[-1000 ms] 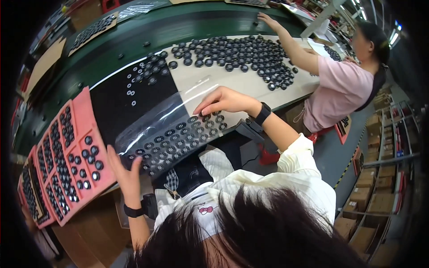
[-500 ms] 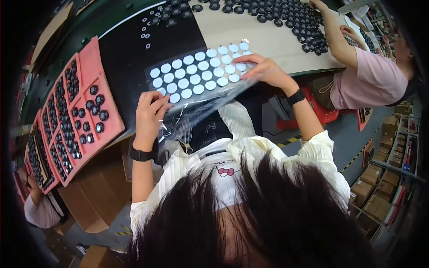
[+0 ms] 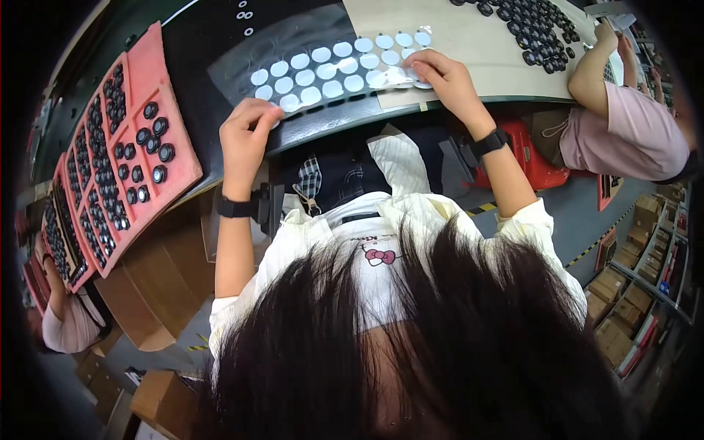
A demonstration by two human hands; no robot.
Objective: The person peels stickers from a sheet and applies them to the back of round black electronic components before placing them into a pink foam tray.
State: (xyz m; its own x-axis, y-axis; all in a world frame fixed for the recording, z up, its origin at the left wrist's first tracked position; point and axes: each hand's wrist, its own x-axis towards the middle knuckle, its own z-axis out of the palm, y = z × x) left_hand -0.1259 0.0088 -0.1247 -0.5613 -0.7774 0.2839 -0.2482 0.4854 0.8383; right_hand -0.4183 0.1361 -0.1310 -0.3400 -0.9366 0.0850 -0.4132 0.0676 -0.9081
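Note:
A clear plastic sheet of white round stickers (image 3: 326, 72) lies along the near edge of the table, held between both of my hands. My left hand (image 3: 247, 139) pinches its near left corner, thumb against fingers. At the sheet's right end, my right hand (image 3: 453, 86) grips the near edge, its thumb and forefinger over the last stickers. Transparent film spreads past the far left side of the dots, over the black mat (image 3: 198, 70). Glare hides part of the film.
Pink foam trays (image 3: 172, 117) with round black parts in their compartments stand at the left. Many black parts (image 3: 532, 37) lie on the beige board (image 3: 455, 44) at far right. A few white rings (image 3: 245, 15) sit on the mat. A co-worker (image 3: 616, 125) is close on the right.
The loose clear film that hung over the near edge toward my lap has gone to the far side of the sheet. Fewer sticker rows show, and both hands still hold the sheet.

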